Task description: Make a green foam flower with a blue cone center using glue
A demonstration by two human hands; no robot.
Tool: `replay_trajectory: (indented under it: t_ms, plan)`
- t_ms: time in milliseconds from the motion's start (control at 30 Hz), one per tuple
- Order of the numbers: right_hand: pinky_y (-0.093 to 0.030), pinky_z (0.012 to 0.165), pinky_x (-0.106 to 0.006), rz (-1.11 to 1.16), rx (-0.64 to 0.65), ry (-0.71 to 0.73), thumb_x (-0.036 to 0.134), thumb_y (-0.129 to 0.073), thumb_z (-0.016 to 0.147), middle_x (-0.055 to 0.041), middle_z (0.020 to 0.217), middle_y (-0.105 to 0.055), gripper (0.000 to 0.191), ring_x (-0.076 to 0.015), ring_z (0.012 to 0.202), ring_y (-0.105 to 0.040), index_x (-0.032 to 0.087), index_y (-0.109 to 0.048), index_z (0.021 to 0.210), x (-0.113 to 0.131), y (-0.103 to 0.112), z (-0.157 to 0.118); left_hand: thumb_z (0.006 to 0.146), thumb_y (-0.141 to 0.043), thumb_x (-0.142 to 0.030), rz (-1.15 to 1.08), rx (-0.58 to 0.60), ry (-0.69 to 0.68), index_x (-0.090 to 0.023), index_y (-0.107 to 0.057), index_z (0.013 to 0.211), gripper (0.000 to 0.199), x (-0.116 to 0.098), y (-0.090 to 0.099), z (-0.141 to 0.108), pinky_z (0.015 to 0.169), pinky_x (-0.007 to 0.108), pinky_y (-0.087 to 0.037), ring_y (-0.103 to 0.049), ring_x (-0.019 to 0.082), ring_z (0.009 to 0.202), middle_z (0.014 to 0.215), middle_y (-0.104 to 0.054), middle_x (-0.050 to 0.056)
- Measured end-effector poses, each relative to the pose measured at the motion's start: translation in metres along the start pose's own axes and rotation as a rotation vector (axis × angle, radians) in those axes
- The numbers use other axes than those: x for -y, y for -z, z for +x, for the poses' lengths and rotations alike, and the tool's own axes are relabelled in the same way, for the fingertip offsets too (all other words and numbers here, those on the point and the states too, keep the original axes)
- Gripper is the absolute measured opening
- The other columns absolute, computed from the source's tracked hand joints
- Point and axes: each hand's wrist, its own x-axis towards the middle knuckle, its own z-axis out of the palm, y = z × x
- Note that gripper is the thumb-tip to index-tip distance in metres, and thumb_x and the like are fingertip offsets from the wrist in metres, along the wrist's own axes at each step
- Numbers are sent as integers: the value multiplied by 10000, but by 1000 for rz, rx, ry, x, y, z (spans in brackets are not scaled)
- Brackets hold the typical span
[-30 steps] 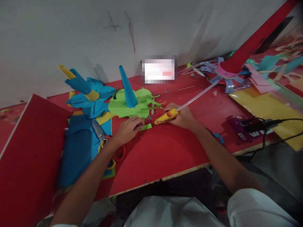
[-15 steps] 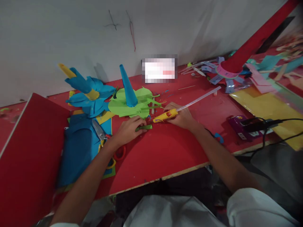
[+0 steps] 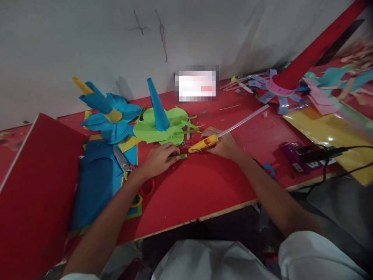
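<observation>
Between the fingers of my left hand [image 3: 161,159] is a narrow green paper strip [image 3: 183,156], low over the red table [image 3: 201,182]. My right hand [image 3: 223,144] is closed around a yellow glue gun [image 3: 203,143]. A clear glue stick [image 3: 243,120] sticks out of its back, and its tip points left, close to the strip's end. Just behind my left hand lies a green petal-shaped paper piece [image 3: 175,118] with a blue paper cone [image 3: 158,111] standing on it.
A blue paper flower [image 3: 125,112] stands at the back left. Scissors [image 3: 121,158] lie on blue sheets [image 3: 93,186] beside a red board [image 3: 37,186]. At right are a purple box [image 3: 300,157], black cables, a yellow sheet [image 3: 329,136] and a red cone [image 3: 314,50].
The green strip is tilted flatter and looks thinner. The glue stick's rear end has moved slightly left and up. Both hands have otherwise barely moved.
</observation>
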Motion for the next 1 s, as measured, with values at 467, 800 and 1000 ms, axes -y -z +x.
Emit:
replay_trajectory:
  t_ms: [467,800,1000]
  plan:
    - [-472,756,-318,12,54,1,324,-724,869,-49,1041,-736,157,-230,909,-693,239,-694,997,6,2,0,1024,-553,-276,-39,-2,-50,-244,-660,1105,138,10,-2,-1,832,305,-458,-647,198,1007,1105,-672,42]
    - [-459,737,-316,2,66,12,334,-713,879,-54,1013,-729,132,-241,924,-693,237,-697,967,7,2,1,1033,-544,-319,-62,1,-44,-241,-661,1088,151,9,-1,-1,838,310,-467,-649,200,1001,1108,-671,46]
    - [-477,755,-325,14,66,-1,334,-734,858,-44,1032,-736,159,-243,921,-704,253,-692,988,5,1,0,1045,-505,-308,-84,-6,-69,-235,-657,1080,172,11,-1,0,852,315,-473,-636,195,990,1116,-650,52]
